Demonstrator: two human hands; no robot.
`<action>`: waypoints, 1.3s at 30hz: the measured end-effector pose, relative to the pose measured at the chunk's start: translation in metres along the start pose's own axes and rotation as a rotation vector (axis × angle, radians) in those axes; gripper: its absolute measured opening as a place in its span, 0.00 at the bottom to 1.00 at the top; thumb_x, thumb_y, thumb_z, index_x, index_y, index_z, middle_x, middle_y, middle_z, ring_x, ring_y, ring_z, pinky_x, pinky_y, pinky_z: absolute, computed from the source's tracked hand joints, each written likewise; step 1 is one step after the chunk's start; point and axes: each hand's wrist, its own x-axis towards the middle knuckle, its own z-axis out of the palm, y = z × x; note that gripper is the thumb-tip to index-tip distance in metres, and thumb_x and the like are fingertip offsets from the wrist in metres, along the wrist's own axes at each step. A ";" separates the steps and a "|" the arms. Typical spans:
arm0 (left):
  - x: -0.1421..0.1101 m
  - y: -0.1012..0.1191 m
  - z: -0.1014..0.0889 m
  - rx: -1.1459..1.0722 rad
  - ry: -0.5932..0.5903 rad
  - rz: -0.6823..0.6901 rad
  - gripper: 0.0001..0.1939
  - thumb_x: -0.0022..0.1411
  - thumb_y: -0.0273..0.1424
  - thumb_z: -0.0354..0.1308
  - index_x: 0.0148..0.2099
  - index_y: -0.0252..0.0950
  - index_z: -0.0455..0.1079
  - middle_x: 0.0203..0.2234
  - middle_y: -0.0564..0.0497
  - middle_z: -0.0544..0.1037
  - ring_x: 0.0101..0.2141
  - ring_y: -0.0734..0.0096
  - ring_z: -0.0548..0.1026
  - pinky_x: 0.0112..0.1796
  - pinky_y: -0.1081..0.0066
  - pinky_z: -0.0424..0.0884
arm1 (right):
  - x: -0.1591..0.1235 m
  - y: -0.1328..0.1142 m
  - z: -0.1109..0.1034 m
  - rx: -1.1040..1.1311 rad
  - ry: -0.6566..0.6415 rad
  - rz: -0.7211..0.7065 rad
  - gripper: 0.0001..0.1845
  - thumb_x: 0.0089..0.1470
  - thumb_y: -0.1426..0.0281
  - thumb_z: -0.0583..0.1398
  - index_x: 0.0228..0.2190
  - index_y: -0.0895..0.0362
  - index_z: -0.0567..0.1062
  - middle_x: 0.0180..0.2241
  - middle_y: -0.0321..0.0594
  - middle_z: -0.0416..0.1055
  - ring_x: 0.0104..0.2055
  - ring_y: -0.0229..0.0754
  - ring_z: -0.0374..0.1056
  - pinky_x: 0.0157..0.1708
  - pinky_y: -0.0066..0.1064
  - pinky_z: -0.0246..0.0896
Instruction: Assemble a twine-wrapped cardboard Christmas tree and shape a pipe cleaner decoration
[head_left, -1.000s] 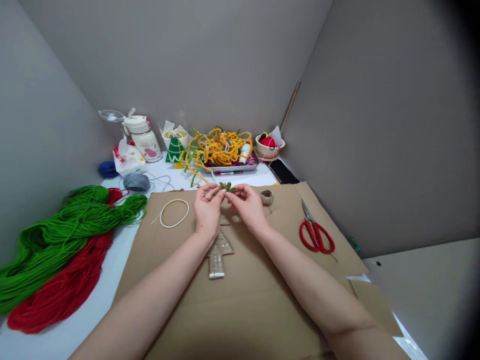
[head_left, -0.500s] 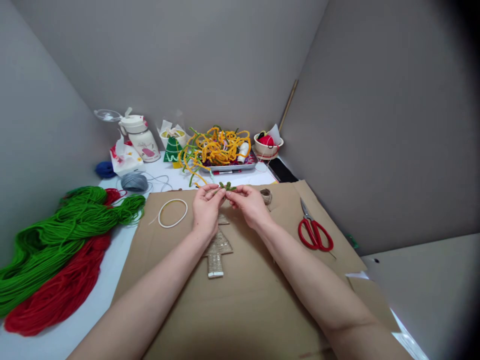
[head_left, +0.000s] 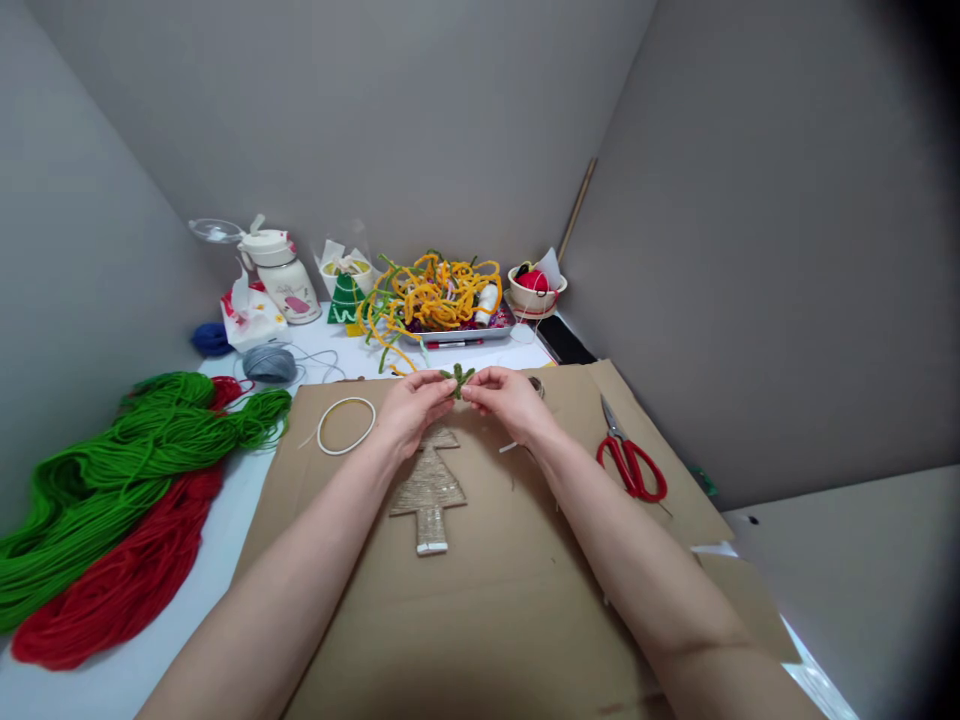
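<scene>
Between my two hands is a small dark green star-like yarn piece (head_left: 460,379), raised above the far part of the cardboard. My left hand (head_left: 415,408) pinches its left side with thumb and fingers. From the other side, my right hand (head_left: 508,398) pinches it too. Below them a tree shape wrapped in brown twine (head_left: 429,487) lies flat on the cardboard, its trunk end white and pointing towards me. Its top is partly hidden by my left hand. Behind my right hand, a roll of twine (head_left: 537,386) is mostly covered.
Red-handled scissors (head_left: 631,470) lie right on the cardboard sheet (head_left: 480,620); a white ring (head_left: 346,426) lies left. Green yarn (head_left: 112,460) and red yarn (head_left: 120,580) fill the left side. Behind stand a tray of orange yarn (head_left: 442,295), a bottle (head_left: 285,280) and a bowl (head_left: 536,290).
My hands have shifted slightly apart, and more of the green piece shows between them. More of the twine-wrapped tree is uncovered. The other things stay where they were.
</scene>
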 end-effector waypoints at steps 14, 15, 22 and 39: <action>0.009 0.001 -0.010 -0.139 0.125 -0.081 0.10 0.41 0.25 0.67 0.28 0.34 0.70 0.24 0.52 0.76 0.25 0.78 0.74 0.25 0.80 0.66 | -0.003 -0.002 0.006 -0.310 0.023 -0.339 0.10 0.47 0.65 0.61 0.33 0.57 0.72 0.34 0.39 0.71 0.32 0.38 0.66 0.32 0.30 0.62; 0.009 0.000 -0.010 -0.148 0.134 -0.073 0.10 0.42 0.25 0.67 0.28 0.34 0.70 0.24 0.52 0.76 0.25 0.78 0.74 0.25 0.80 0.66 | -0.005 -0.002 0.007 -0.407 0.056 -0.434 0.10 0.47 0.67 0.61 0.34 0.56 0.71 0.35 0.40 0.70 0.33 0.38 0.65 0.33 0.31 0.62; 0.002 -0.004 -0.001 -0.188 0.102 -0.047 0.09 0.42 0.25 0.67 0.27 0.34 0.70 0.23 0.53 0.75 0.24 0.80 0.72 0.25 0.81 0.66 | -0.016 -0.005 0.016 -0.796 0.083 -0.779 0.08 0.52 0.72 0.57 0.37 0.55 0.69 0.38 0.44 0.67 0.43 0.45 0.62 0.44 0.37 0.59; -0.003 0.001 0.002 -0.100 -0.018 0.038 0.11 0.41 0.28 0.68 0.30 0.32 0.73 0.25 0.52 0.75 0.26 0.81 0.70 0.28 0.80 0.65 | -0.014 0.000 0.015 -0.681 0.186 -0.686 0.08 0.57 0.70 0.54 0.30 0.57 0.72 0.29 0.40 0.70 0.32 0.39 0.64 0.34 0.30 0.58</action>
